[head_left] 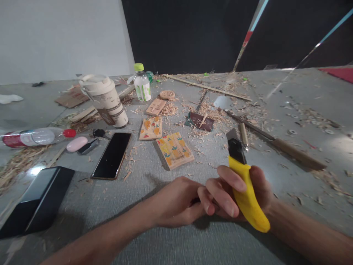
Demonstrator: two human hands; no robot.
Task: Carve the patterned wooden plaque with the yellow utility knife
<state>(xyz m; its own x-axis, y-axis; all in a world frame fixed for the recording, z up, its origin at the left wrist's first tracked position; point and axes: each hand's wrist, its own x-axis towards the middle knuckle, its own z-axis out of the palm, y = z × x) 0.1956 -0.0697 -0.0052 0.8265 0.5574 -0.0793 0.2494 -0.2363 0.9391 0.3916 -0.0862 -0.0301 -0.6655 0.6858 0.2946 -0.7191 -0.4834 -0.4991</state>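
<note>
A wide grey counter [298, 92], strewn with pale wood shavings, carries everything. The yellow-handled utility knife with a black blade carrier [249, 204] is raised above its near middle, blade tip up and tilted away from the person.

Far left of the knife and a little nearer the person lies a glossy black rectangular box [38, 200]. Just right of the knife's blade and beyond it, a long tool with a brown wooden handle [286, 150] lies slantwise. Well left of the knife and farther back, a cream paper cup with a lid [106, 101] stands tilted. Left of the knife, a black smartphone [112, 155] lies face up.

The right hand [256, 187] is clamped around the knife's yellow handle. The left hand [176, 200], just left of the knife, is curled, with its fingertips against the right hand's fingers. Whether it pinches anything cannot be told.

Just left of the blade lies a wooden tile painted yellow with pineapples [175, 149]. Far left of the knife rests a small pink oval case [76, 144].
</note>
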